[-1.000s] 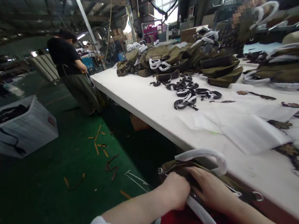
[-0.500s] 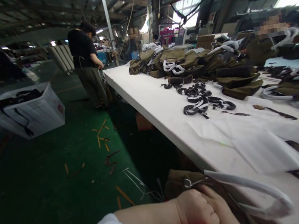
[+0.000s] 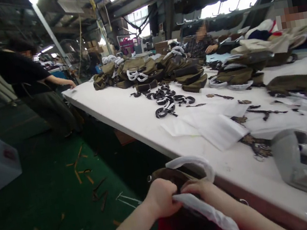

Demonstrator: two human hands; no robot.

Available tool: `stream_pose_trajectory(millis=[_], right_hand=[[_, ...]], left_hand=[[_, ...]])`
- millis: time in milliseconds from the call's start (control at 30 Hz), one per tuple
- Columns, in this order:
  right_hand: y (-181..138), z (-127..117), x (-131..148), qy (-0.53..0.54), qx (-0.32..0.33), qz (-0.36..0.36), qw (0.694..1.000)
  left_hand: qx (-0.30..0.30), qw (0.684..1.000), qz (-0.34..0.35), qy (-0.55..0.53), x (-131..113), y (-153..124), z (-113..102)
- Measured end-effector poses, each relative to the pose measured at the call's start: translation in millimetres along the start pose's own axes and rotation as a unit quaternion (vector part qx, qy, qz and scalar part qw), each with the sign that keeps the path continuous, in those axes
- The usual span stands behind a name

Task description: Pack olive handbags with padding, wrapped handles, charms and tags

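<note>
An olive-green bag (image 3: 165,175) rests on my lap at the near edge of the long white table (image 3: 130,114). Its handles are wrapped in white plastic (image 3: 206,209). My left hand (image 3: 162,197) is curled into a fist, pinching the white wrapped handle at the bag's top. My right hand (image 3: 202,191) lies beside it, fingers bent onto the same handle and the bag's opening. A second white wrapped handle (image 3: 191,161) arcs up just behind my hands.
Piles of olive bags (image 3: 149,69) and black strap loops (image 3: 165,101) lie further up the table, with white paper sheets (image 3: 210,123) and a grey object (image 3: 297,158) nearer. One person (image 3: 32,87) stands at the far left end; others sit across. Scraps litter the green floor (image 3: 66,191).
The view swung right and down. My hands stayed together on the bag, and the white wrapped handle now lies across my right wrist. The standing person now reaches onto the table.
</note>
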State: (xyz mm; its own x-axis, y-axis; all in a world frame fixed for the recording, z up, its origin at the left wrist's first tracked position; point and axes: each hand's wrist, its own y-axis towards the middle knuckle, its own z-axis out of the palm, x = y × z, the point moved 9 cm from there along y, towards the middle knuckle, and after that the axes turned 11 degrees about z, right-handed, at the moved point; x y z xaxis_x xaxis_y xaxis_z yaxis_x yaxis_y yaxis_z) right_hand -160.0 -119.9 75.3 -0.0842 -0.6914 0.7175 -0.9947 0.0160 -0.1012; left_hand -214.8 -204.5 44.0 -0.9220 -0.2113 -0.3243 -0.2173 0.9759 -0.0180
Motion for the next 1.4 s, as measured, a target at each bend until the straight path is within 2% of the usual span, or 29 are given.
stream_pose_trajectory(millis=[100,167,200,233,300,367,400,433,467,500,567,600,667,767,833,1000,1133,1200,1333,1400], right_hand=[[-29.4,-32.2,-17.7,0.012,-0.06,0.01,0.998],[-51.3,-40.2,-44.5,-0.045,-0.126,0.018,0.991],[-61.6,-39.1,-57.8,-0.076,-0.155,0.016,0.985],[-71.1,-36.5,-70.0,-0.101,-0.183,0.015,0.978],[-86.3,-29.2,-86.0,-0.13,-0.233,0.009,0.964],[-92.7,-19.6,-86.0,-0.142,-0.254,-0.01,0.957],[-91.7,-14.2,-80.5,-0.146,-0.251,-0.025,0.957],[-88.0,-8.9,-72.9,-0.15,-0.24,-0.04,0.958],[-82.0,-4.2,-65.0,-0.152,-0.225,-0.05,0.961],[-74.3,-0.5,-57.3,-0.154,-0.21,-0.056,0.964],[-57.0,3.4,-44.1,-0.166,-0.197,-0.06,0.964],[-48.8,4.2,-38.3,-0.175,-0.198,-0.063,0.962],[-35.1,7.5,-26.2,-0.192,-0.201,-0.084,0.957],[-20.8,22.0,-8.8,-0.197,-0.181,-0.131,0.955],[-14.0,35.9,2.0,-0.201,-0.168,-0.163,0.951],[-7.7,64.7,33.4,-0.18,-0.181,-0.279,0.926],[-13.6,83.2,63.2,-0.175,-0.19,-0.361,0.896],[-14.7,95.0,72.4,-0.188,-0.167,-0.372,0.894],[-16.6,103.8,71.2,-0.164,-0.16,-0.368,0.901],[-16.1,99.8,61.6,-0.145,-0.172,-0.345,0.911]], left_hand=[[0.029,0.997,-0.039,-0.063,27.1,-21.3,-3.5],[0.082,0.983,-0.024,-0.163,33.8,-31.1,-2.9],[0.122,0.966,0.001,-0.228,31.8,-34.5,-2.1],[0.169,0.938,0.034,-0.301,26.4,-37.7,-1.5],[0.235,0.852,0.081,-0.461,14.3,-41.4,-5.7],[0.225,0.765,0.059,-0.6,12.5,-34.8,-10.7],[0.203,0.74,0.027,-0.641,15.5,-28.5,-9.1],[0.18,0.738,-0.008,-0.651,19.6,-22.0,-4.5],[0.16,0.761,-0.033,-0.627,23.4,-15.5,1.0],[0.15,0.801,-0.044,-0.577,25.3,-9.5,6.1],[0.142,0.879,-0.041,-0.454,24.4,1.6,12.9],[0.145,0.902,-0.038,-0.404,22.3,5.7,15.6],[0.152,0.927,-0.033,-0.34,17.7,11.3,19.2],[0.126,0.956,-0.008,-0.266,11.6,18.0,13.5],[0.124,0.959,0.02,-0.256,4.1,19.8,12.3],[0.209,0.93,0.011,-0.301,-1.6,9.3,33.7],[0.218,0.932,0.014,-0.289,2.7,-11.7,48.4],[0.196,0.94,-0.043,-0.276,11.6,-29.8,57.6],[0.071,0.945,-0.213,-0.238,24.5,-59.9,60.9],[0.063,0.961,-0.181,-0.199,7.8,-51.4,58.2]])
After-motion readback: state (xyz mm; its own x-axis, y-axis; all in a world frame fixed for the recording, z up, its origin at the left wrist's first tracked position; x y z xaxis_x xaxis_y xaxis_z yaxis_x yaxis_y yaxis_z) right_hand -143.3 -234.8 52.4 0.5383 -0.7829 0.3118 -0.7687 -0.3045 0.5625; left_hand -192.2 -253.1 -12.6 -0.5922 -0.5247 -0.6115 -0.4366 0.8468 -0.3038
